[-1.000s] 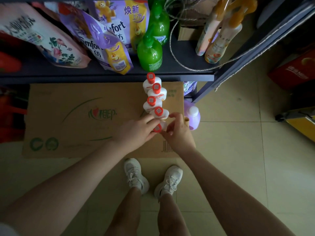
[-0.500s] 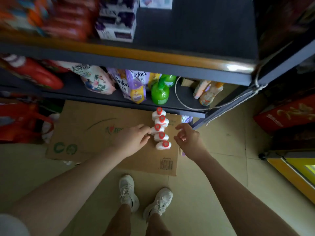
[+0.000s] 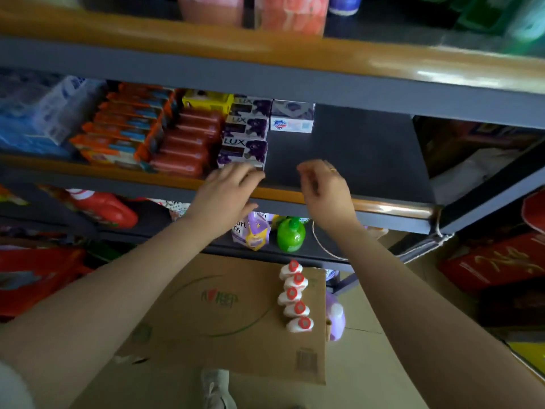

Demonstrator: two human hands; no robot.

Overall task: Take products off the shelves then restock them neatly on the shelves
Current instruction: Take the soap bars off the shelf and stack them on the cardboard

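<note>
Purple LUX boxes (image 3: 242, 151) sit mid-frame on the shelf (image 3: 348, 160); left hand (image 3: 227, 190) reaches flat toward the front one, fingers spread, while right hand (image 3: 327, 187) hovers loosely curled, holding nothing. White bottles (image 3: 295, 296) line cardboard (image 3: 206, 314) below.

Shop: shelves (image 3: 368, 160) of boxed soap (image 3: 243, 150)

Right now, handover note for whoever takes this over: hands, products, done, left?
Left hand: open, empty, at the front LUX box on the middle shelf.
Right hand: loosely curled, empty, over the shelf's bare part.
Done: five red-capped bottles lined up on the floor cardboard.
Left: take off the soap boxes, then restock everything neatly.
</note>
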